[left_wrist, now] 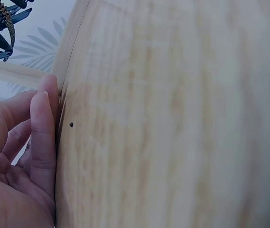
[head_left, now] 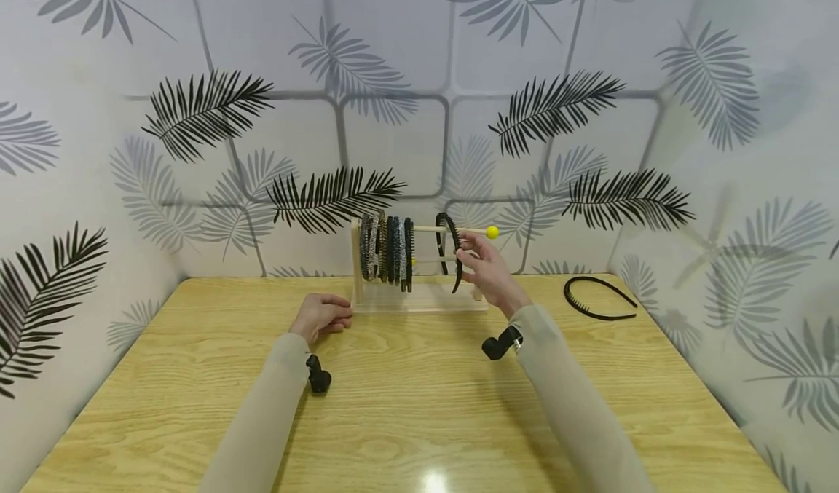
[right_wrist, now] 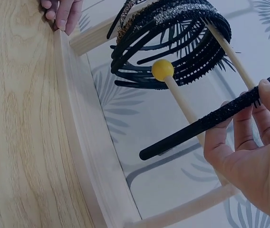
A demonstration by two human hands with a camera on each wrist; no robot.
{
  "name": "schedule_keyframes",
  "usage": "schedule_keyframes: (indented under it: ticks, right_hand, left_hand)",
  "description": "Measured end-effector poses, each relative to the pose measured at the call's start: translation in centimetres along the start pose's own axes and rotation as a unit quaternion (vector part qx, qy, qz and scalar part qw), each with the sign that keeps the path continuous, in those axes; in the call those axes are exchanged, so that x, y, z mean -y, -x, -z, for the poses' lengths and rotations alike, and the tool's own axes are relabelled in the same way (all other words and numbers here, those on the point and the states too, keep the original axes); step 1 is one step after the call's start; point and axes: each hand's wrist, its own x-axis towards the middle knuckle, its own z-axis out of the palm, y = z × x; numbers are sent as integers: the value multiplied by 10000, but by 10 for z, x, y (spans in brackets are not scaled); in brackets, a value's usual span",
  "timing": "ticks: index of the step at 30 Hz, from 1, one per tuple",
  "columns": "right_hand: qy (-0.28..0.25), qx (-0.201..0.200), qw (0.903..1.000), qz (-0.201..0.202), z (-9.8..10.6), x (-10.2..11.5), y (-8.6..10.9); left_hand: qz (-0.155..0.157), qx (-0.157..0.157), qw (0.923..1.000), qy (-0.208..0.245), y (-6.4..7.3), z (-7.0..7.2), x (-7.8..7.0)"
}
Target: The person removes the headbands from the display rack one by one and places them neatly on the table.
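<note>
From my head view, my right hand [head_left: 490, 271] pinches a black headband [head_left: 454, 229] at the right part of a wooden rack [head_left: 419, 307]. A row of other headbands [head_left: 393, 253], some dark and some glittery, hangs together at the rack's left part. Just right of my right hand, a yellow ball [head_left: 492, 232] caps the upper rod. My left hand [head_left: 321, 314] lies on the table [head_left: 393, 405] with relaxed, slightly bent fingers touching the rack's near left corner. A loose black headband [head_left: 569, 295] lies at the table's far right.

From my left wrist, my left hand's fingertips meet the rack where its base begins, along the tabletop; a small dark spot [left_wrist: 71, 124] marks the wood.

From my right wrist, my thumb and fingers hold the black headband near one end, and its other end points away from my hand. It is well apart from the row, in front of the bare rods.
</note>
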Motion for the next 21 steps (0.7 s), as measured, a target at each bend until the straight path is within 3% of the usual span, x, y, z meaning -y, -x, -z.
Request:
schedule_keyframes:
  ticks: [21]
  right_hand:
    - [-265,-282,9988,313,34,-7,7]
  left_hand:
    - [22,-2,10000,3,-1,1,0]
